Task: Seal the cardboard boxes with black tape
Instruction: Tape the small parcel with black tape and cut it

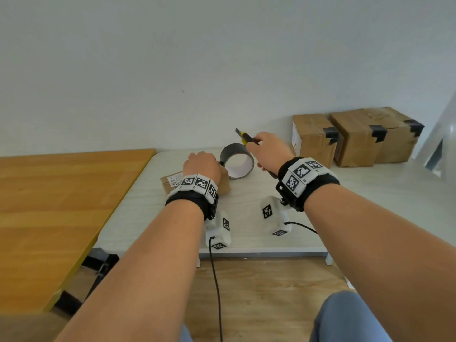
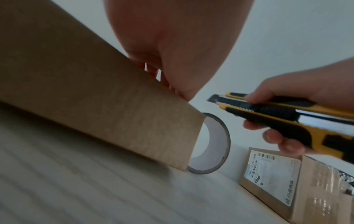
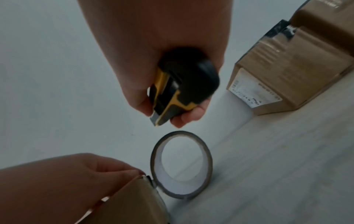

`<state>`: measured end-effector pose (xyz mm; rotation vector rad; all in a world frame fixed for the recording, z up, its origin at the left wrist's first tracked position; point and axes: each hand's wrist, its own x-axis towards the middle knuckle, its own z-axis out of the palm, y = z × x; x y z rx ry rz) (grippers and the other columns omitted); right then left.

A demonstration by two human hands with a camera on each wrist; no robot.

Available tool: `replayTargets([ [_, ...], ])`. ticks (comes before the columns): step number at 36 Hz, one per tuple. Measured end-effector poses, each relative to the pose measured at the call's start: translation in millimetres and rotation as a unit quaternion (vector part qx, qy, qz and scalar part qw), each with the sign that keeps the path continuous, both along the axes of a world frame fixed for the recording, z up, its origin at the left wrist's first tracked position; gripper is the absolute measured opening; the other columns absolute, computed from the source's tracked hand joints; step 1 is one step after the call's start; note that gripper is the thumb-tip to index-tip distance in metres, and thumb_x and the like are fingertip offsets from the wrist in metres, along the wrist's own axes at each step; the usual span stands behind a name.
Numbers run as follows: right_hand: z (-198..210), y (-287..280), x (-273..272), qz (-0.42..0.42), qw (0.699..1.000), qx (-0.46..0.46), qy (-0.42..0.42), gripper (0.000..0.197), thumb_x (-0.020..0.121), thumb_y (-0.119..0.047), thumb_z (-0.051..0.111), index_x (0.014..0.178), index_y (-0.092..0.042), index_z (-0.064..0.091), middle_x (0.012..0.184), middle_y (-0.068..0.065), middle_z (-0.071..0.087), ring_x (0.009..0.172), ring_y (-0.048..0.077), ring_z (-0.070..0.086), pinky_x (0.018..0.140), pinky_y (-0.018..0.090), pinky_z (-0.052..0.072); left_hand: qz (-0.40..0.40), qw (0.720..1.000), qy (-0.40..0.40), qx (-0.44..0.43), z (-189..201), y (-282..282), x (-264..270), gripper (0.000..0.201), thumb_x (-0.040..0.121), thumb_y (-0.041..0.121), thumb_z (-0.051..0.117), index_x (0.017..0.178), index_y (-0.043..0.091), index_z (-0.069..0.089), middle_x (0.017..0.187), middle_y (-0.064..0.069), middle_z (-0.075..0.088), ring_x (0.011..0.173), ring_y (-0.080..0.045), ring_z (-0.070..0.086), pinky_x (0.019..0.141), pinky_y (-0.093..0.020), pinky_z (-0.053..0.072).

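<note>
A small cardboard box [image 1: 224,185] lies on the white table [image 1: 246,218]. My left hand [image 1: 202,164] grips its far top corner, fingers curled down over the edge. A short strip of black tape [image 3: 151,180] runs from that corner to the tape roll [image 1: 238,164], which stands on edge just right of the box. Above and behind the roll, my right hand [image 1: 267,149] grips a yellow and black utility knife [image 1: 244,137] with its blade out, pointing up and left. The blade touches nothing. In the left wrist view the box [image 2: 95,106] hides part of the roll [image 2: 216,144].
Three brown boxes with black tape on their edges stand at the back right against the wall: [image 1: 313,138], [image 1: 355,139], [image 1: 397,137]. A wooden table [image 1: 61,206] adjoins on the left. Cables hang from both wrist units over the front table edge.
</note>
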<state>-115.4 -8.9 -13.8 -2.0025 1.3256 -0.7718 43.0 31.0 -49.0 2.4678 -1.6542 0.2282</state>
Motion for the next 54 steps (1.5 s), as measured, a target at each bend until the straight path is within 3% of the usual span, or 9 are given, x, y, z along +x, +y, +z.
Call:
replayTargets([
  [7,-7,14,14,0.060,0.997,0.037,-0.011,0.021,0.088,-0.021,0.049,0.103,-0.009,0.057,0.080,0.011,0.065,0.057,0.022,0.063,0.057,0.035,0.056,-0.009,1.000,0.012,-0.006,1,3,4,0.035,0.098,0.026,0.037,0.114,0.014,0.066,0.116,-0.010,0.059,0.113,-0.029,0.049,0.085,-0.037,0.043],
  [15,-2,18,21,0.084,0.995,0.037,0.042,0.024,0.090,-0.015,0.044,0.098,-0.001,0.062,0.084,0.021,0.072,0.060,0.028,0.066,0.059,0.038,0.058,-0.012,0.999,0.030,-0.017,1,11,5,0.035,0.093,0.023,0.038,0.109,0.013,0.068,0.113,-0.010,0.061,0.109,-0.029,0.051,0.084,-0.037,0.044],
  [21,0,22,27,0.076,0.988,-0.002,0.131,0.020,0.087,-0.010,0.043,0.096,-0.003,0.060,0.071,0.011,0.062,0.052,0.023,0.058,0.042,0.023,0.046,-0.014,0.999,0.042,-0.032,-3,15,8,0.036,0.096,0.026,0.038,0.116,0.017,0.067,0.117,-0.007,0.060,0.112,-0.028,0.050,0.088,-0.038,0.047],
  [25,4,27,28,0.062,0.978,-0.058,0.191,0.015,0.084,-0.012,0.049,0.093,-0.006,0.060,0.070,0.003,0.053,0.069,0.025,0.056,0.048,0.023,0.035,-0.014,0.999,0.044,-0.026,-2,20,7,0.038,0.095,0.021,0.036,0.120,0.018,0.065,0.121,-0.007,0.057,0.115,-0.028,0.048,0.090,-0.036,0.044],
  [32,4,32,31,0.074,0.983,0.007,0.171,0.024,0.089,-0.009,0.044,0.100,0.002,0.063,0.086,0.019,0.071,0.059,0.026,0.062,0.047,0.025,0.047,-0.013,0.999,0.042,-0.011,-2,27,3,0.039,0.093,0.022,0.035,0.118,0.019,0.065,0.119,-0.008,0.054,0.114,-0.028,0.046,0.090,-0.037,0.043],
  [40,-4,35,32,0.072,0.980,0.037,0.180,0.025,0.092,-0.010,0.044,0.100,0.004,0.063,0.078,0.016,0.065,0.058,0.027,0.059,0.051,0.028,0.047,-0.018,0.998,0.052,-0.035,-5,30,8,0.036,0.093,0.021,0.036,0.106,0.017,0.070,0.111,-0.009,0.057,0.108,-0.028,0.048,0.083,-0.036,0.044],
  [44,-4,36,34,0.074,0.979,0.038,0.186,0.024,0.094,-0.010,0.043,0.100,0.003,0.062,0.080,0.016,0.063,0.062,0.027,0.058,0.053,0.030,0.047,-0.016,0.997,0.063,-0.033,-6,29,9,0.037,0.094,0.022,0.036,0.114,0.019,0.068,0.116,-0.007,0.056,0.112,-0.028,0.046,0.086,-0.036,0.043],
  [50,-2,37,40,0.052,0.973,-0.001,0.225,0.033,0.097,-0.009,0.040,0.065,-0.010,0.039,0.064,0.004,0.041,0.058,0.019,0.042,0.049,0.021,0.032,-0.019,0.997,0.071,-0.038,-6,31,9,0.038,0.095,0.023,0.035,0.115,0.019,0.068,0.115,-0.008,0.055,0.112,-0.028,0.046,0.087,-0.036,0.042],
  [54,-2,38,41,0.060,0.971,-0.003,0.230,0.037,0.098,-0.006,0.039,0.062,-0.011,0.033,0.088,0.015,0.059,0.082,0.023,0.047,0.050,0.020,0.028,-0.018,0.996,0.079,-0.036,-6,31,9,0.036,0.094,0.024,0.037,0.112,0.019,0.068,0.113,-0.008,0.055,0.111,-0.029,0.045,0.086,-0.036,0.041],
])
